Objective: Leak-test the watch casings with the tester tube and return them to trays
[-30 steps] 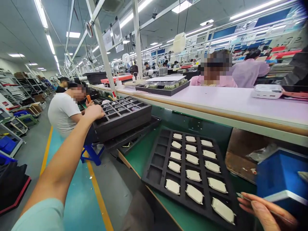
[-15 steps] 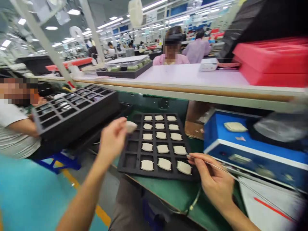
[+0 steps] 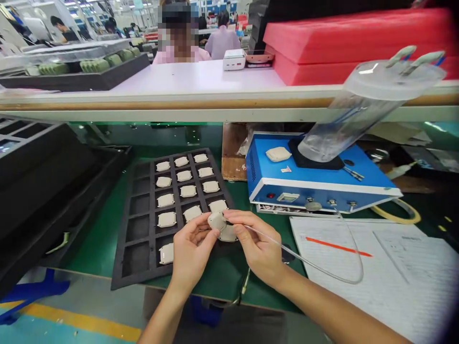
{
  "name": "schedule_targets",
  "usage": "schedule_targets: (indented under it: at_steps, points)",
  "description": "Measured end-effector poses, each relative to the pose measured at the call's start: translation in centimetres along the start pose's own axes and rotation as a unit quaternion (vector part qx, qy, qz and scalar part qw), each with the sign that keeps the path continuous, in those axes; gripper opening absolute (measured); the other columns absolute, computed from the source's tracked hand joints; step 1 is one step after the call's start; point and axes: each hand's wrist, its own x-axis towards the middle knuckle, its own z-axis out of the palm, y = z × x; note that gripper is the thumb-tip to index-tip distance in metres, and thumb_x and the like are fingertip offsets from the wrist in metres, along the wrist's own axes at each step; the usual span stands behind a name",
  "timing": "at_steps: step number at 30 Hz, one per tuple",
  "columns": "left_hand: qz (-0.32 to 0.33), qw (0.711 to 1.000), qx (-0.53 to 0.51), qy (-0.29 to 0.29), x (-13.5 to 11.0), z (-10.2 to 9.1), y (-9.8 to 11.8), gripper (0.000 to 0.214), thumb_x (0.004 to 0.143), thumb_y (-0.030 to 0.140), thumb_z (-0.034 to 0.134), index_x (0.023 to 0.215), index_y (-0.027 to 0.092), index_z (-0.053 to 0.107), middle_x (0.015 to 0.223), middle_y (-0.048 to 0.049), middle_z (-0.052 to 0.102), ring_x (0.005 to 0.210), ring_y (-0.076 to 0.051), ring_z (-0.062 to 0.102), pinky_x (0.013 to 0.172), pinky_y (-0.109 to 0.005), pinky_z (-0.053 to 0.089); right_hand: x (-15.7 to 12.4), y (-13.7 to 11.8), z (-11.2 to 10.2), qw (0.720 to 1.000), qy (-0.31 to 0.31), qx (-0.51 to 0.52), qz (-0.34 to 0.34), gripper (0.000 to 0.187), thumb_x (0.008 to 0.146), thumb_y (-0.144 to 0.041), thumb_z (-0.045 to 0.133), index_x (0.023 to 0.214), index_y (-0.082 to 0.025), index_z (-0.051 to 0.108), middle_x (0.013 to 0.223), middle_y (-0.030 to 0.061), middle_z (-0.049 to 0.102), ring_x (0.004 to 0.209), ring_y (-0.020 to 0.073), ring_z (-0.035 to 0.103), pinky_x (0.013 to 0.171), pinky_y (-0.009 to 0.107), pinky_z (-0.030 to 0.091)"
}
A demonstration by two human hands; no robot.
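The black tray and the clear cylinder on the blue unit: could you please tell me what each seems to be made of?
The black tray looks like matte foam: its cut pockets have soft, dull edges. The clear cylinder looks like glossy transparent plastic, perhaps acrylic, though it could be glass; its see-through wall shows bright highlights.

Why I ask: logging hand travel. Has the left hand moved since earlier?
Yes: the left hand shifted right and nearer, against the black foam tray.

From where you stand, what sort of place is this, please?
Probably a factory assembly line: a black foam tray of small beige parts, a blue machine on a green bench, and a person in pink opposite.
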Motion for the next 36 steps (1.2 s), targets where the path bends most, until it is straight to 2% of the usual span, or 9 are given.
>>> schedule_targets:
  at_steps: [6,21,36]
  points:
    - [0.027,1.0,0.013,-0.009,-0.05,0.18,-0.51,0.029,0.075,0.02,0.084,0.104,0.016,0.082,0.101,-0.0083,0.083,0.09,-0.021,0.079,0.084,-0.029,0.066,-0.06,0.32,-0.02,1.0,-0.01,0.014,0.003,0.018,0.102,-0.019,0.062,0.106,-0.027,0.077,0.108,0.0067,0.081,0.109,0.0239,0.078,0.096,0.042,0.065]
    - [0.029,0.999,0.028,-0.017,-0.19,0.04,-0.69,0.027,0.078,0.018,0.082,0.105,0.018,0.082,0.103,-0.0075,0.082,0.089,-0.021,0.079,0.083,-0.029,0.066,0.26,-0.05,0.07,1.0,0.006,0.001,0.001,0.014,0.1,-0.022,0.065,0.1,-0.026,0.079,0.1,0.0074,0.082,0.103,0.0256,0.08,0.089,0.043,0.067]
    - [0.033,0.999,0.028,-0.02,-0.17,0.14,-0.61,0.027,0.079,0.016,0.081,0.106,0.019,0.083,0.104,-0.0063,0.082,0.091,-0.021,0.079,0.085,-0.028,0.066,0.18,0.02,-0.13,1.0,-0.012,0.002,-0.007,0.022,0.099,-0.012,0.063,0.105,-0.027,0.078,0.103,0.0066,0.081,0.106,0.0244,0.078,0.094,0.042,0.065]
